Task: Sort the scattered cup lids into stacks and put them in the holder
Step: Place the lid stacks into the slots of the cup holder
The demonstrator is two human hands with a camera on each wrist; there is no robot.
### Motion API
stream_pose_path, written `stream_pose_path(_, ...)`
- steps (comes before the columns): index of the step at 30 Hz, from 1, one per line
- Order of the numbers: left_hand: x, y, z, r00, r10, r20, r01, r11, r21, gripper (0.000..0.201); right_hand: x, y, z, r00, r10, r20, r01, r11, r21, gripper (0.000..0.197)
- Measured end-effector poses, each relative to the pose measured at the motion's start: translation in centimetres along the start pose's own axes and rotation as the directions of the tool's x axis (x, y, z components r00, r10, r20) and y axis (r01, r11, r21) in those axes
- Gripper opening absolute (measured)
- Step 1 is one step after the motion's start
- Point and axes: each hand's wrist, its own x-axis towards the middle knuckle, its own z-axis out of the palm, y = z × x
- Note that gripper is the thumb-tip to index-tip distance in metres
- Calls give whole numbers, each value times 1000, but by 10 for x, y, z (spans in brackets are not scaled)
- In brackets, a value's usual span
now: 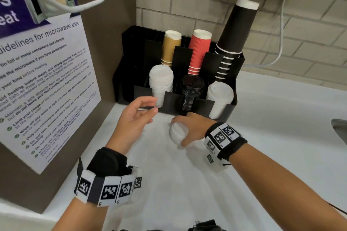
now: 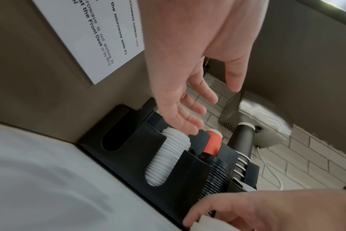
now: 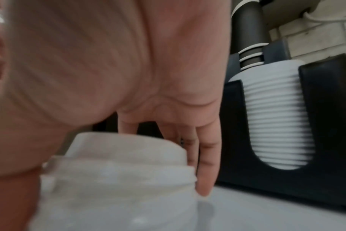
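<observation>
A black holder (image 1: 172,99) stands at the back of the white counter. Its front slots hold a white lid stack (image 1: 161,80) on the left, a black lid stack (image 1: 191,88) in the middle and another white lid stack (image 1: 219,97) on the right. My right hand (image 1: 183,130) grips a short stack of white lids (image 1: 175,134) on the counter just in front of the holder; its fingers (image 3: 204,168) curl down behind the lids (image 3: 117,176). My left hand (image 1: 153,105) hovers empty, fingers relaxed, before the left white stack (image 2: 168,156).
Brown, red and black paper cups (image 1: 199,50) stand upside down in the holder's rear slots. A cabinet side with a microwave notice (image 1: 47,80) walls off the left. A sink edge (image 1: 339,129) shows at the far right. A white cable (image 1: 280,43) hangs on the brick wall.
</observation>
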Motion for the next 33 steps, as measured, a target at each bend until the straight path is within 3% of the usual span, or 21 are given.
stream_pose_path(4,1,3,-1,1000,-2,5,2,998,64,25,-18,7,-17,985,-45,-167,89,960,266,79)
stream_pose_path(7,0,7,6,993,-30,115,18,994,106,58,-43,-2,-29,944,-92,-318,268,776,570,70)
stream_pose_path(10,-2,10,21,966,-27,257,11,998,62,91,-63,-21,-31,914,-127,-385,387,559,733,71)
stream_pose_path(13,-4,12,31,955,38,294,-28,999,-40,94,-73,-32,-30,900,-121,-419,426,447,787,72)
stream_pose_path(19,-5,17,29,940,68,333,-56,997,-43,78,-87,-28,-25,901,-105,-420,427,379,821,71)
stream_pose_path(23,-6,17,30,937,70,344,-63,998,-31,78,-92,-26,-21,903,-85,-420,424,321,847,71)
stream_pose_path(33,-7,20,28,947,54,316,-60,998,11,91,-90,-35,-17,875,-8,-484,466,286,837,67)
